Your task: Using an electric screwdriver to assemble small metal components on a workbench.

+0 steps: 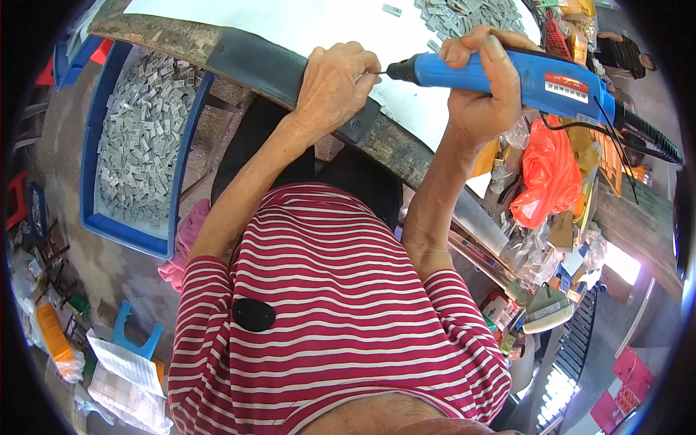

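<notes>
My right hand (487,98) is wrapped round a blue electric screwdriver (540,75) with a black nose. The tool lies nearly level above the table's near edge, its thin bit pointing left. At the bit's tip, my left hand (332,83) is closed in a pinch by the dark edge strip (257,61). Whatever sits between those fingers is hidden. Beyond the tool, a pile of small grey metal pieces (475,18) lies on the white table sheet (264,16). One loose grey piece (391,10) rests apart from the pile.
To the left, a blue bin (90,163) holds many similar grey pieces (141,134). A black cord (645,138) trails from the screwdriver at right. Near it hang a red plastic bag (547,174) and clutter. Another person (622,54) is at the far right.
</notes>
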A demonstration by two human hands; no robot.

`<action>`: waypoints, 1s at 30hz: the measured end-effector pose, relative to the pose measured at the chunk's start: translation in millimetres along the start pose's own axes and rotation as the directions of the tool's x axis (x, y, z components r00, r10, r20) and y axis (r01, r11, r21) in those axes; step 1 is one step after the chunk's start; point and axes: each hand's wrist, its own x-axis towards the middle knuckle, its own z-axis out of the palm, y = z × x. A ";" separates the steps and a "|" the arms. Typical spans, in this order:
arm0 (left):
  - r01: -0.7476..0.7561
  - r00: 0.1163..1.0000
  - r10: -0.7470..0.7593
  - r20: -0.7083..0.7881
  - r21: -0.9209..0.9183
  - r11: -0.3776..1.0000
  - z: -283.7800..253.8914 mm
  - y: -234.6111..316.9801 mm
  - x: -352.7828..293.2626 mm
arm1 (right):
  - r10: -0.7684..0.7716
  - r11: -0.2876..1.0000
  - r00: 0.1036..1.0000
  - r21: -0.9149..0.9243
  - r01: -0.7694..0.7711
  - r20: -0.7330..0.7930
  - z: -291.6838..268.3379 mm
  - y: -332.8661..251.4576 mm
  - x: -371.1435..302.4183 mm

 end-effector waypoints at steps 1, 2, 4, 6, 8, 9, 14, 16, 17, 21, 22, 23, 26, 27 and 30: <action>0.004 1.000 -0.004 0.004 0.000 1.000 -0.3 0.1 0.2 | 0.000 1.000 1.000 0.000 0.000 0.001 -0.1 -0.3 0.3; 0.009 1.000 -0.009 0.008 -0.001 1.000 -0.2 0.2 0.0 | 0.004 1.000 1.000 -0.013 -0.004 -0.004 -0.3 -0.7 0.3; 0.009 1.000 -0.009 0.007 0.004 1.000 0.2 0.5 -0.2 | 0.007 1.000 1.000 -0.025 -0.007 -0.009 -0.2 -1.2 0.0; 0.010 1.000 -0.011 0.007 0.009 1.000 0.6 0.5 -0.6 | 0.004 1.000 1.000 0.007 -0.003 -0.023 0.3 -1.0 -0.9; 0.007 1.000 -0.007 0.001 0.012 1.000 1.2 0.4 -0.4 | 0.017 0.999 0.999 0.035 -0.016 -0.033 -0.2 -1.7 -1.3; 0.006 1.000 -0.006 0.002 0.012 1.000 1.4 0.6 -0.5 | 0.030 0.998 0.999 0.062 -0.028 -0.042 -0.8 -2.1 -1.5; 0.012 1.000 -0.012 0.010 0.018 1.000 1.2 1.3 -1.2 | 0.027 0.998 0.999 0.049 -0.026 -0.028 -2.9 -3.8 -1.9; 0.014 1.000 -0.014 0.016 0.023 1.000 0.7 1.2 -1.3 | 0.026 0.999 0.999 0.046 -0.025 -0.033 -2.6 -4.0 -2.1; 0.016 1.000 -0.017 0.022 0.028 0.999 0.4 1.2 -1.1 | 0.028 0.998 0.999 0.058 -0.026 -0.038 -2.5 -4.0 -2.1; 0.012 1.000 -0.012 0.015 0.017 1.000 0.8 0.3 -0.9 | 0.023 0.997 0.999 0.075 -0.020 -0.040 -1.5 -4.2 -1.1; 0.011 1.000 -0.011 0.018 0.017 1.000 0.8 -0.1 -0.7 | 0.022 0.997 0.999 0.076 -0.019 -0.040 -1.1 -4.2 -0.6; 0.010 1.000 -0.011 0.021 0.017 1.000 0.7 -0.3 -0.5 | 0.021 0.998 0.999 0.068 -0.018 -0.046 -0.7 -4.2 -0.4; 0.002 0.999 -0.003 0.033 0.022 1.000 -1.1 -0.1 1.5 | 0.013 0.999 0.999 0.039 -0.011 -0.041 -1.9 -5.0 1.7; -0.003 0.999 0.002 0.032 0.024 1.000 -2.0 0.2 2.1 | 0.009 1.000 1.000 0.018 -0.008 -0.030 -2.6 -5.5 2.5; 0.020 0.996 -0.017 0.084 -0.026 0.999 -6.3 -0.4 5.3 | 0.000 0.998 1.000 -0.061 -0.002 -0.030 -1.6 -11.8 1.7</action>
